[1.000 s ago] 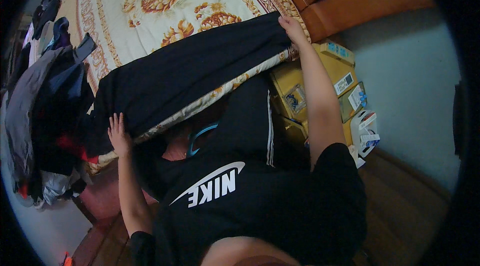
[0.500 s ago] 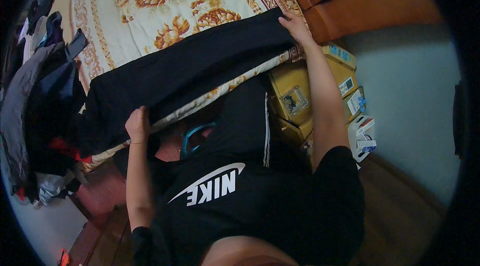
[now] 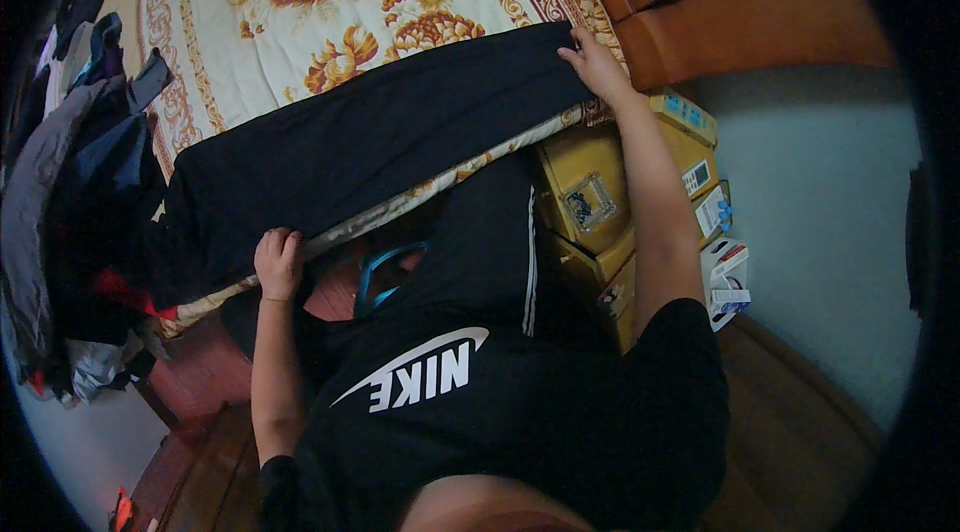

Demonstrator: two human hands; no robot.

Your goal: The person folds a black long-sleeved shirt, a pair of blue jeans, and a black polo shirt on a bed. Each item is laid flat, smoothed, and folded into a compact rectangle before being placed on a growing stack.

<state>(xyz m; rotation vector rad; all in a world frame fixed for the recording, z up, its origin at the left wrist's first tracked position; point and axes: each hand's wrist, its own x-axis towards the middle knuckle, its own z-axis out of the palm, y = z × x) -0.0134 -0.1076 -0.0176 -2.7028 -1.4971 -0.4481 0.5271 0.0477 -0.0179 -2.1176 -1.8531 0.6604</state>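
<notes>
A long black garment (image 3: 390,122), folded into a strip, lies along the near edge of a flowered bedspread (image 3: 240,82). It looks like trousers, though its exact kind is not certain. At its far right corner my right hand (image 3: 605,72) pinches the cloth between thumb and fingers. My left hand (image 3: 279,262) is on the near left edge, its fingers bent over the fabric. Between the hands the cloth lies nearly flat with a few soft creases.
Piled clothes (image 3: 75,172) hang over the bed's left end. A brown headboard (image 3: 740,22) stands at the far right. Beside my right arm is a yellow cabinet (image 3: 585,182) with small items on it. A blue slipper (image 3: 385,267) shows on the floor below the bed edge.
The garment now lies flatter and smoother along the bed edge. My left hand has turned from a tight fist to fingers laid over the cloth, and my right hand has shifted slightly.
</notes>
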